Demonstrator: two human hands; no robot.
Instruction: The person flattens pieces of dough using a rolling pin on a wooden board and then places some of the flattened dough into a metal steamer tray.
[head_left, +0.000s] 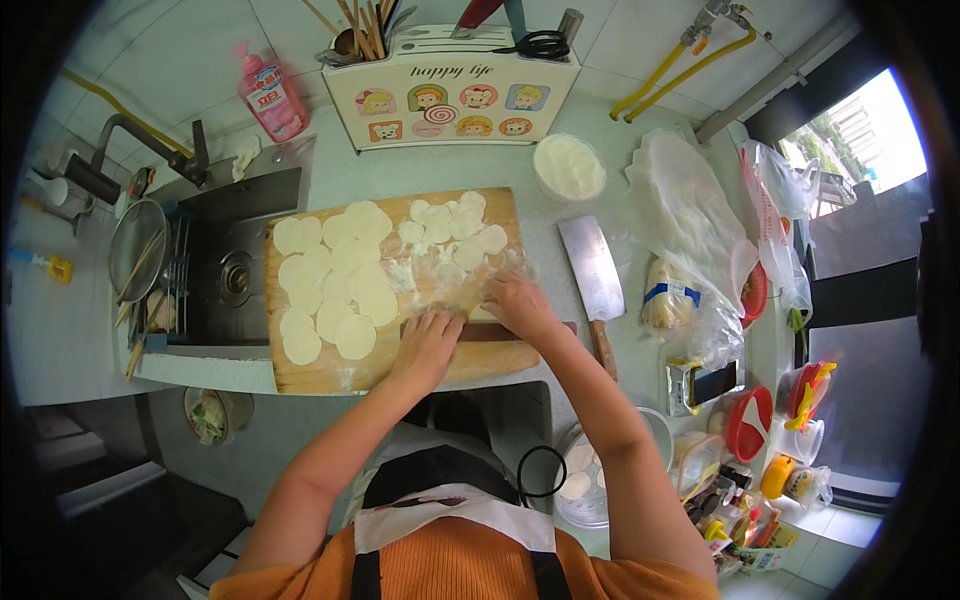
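Observation:
On a floured wooden board (330, 375), my left hand (431, 341) lies palm down near the front, over the left part of a dark rolling pin (491, 332). My right hand (517, 300) is bent over the board's right side, its fingertips at a piece of dough (481, 313) by the pin. What lies under both palms is hidden, and I cannot tell whether either hand grips the pin. Large thin dough rounds (356, 335) overlap on the board's left half. Several small flattened dough pieces (469, 256) lie behind my hands, among loose flour.
Right of the board lies a cleaver (592, 266), with a tub of flour (570, 168) behind it. A sink (232, 240) is on the left. A knife block (450, 105) stands at the back. Bags, a phone (712, 384) and a steamer tray (581, 517) with rounds are on the right.

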